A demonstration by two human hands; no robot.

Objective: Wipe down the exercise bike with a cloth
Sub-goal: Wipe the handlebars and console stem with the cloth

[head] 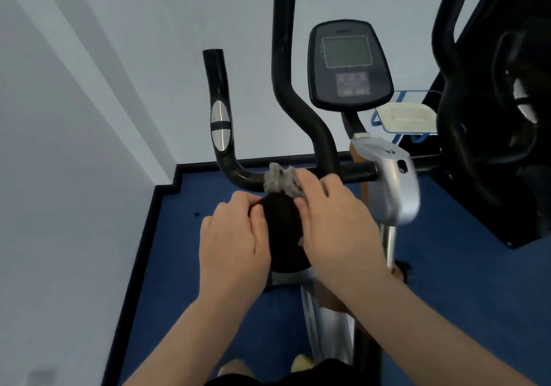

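Observation:
The exercise bike stands in front of me, with a black handlebar (238, 174), a console (348, 66) and a silver stem (393, 186). A black saddle nose (281, 224) points towards me between my hands. My right hand (331, 221) grips a grey cloth (278, 178), which is bunched against the handlebar just above the saddle. My left hand (232, 239) rests on the saddle's left side, with its fingers curled round the edge.
A second black machine (489, 102) stands close on the right. Behind it sits a blue frame holding a cream pad (405, 117). A white wall (74, 177) runs along the left, meeting blue carpet (179, 251) with a dark skirting edge.

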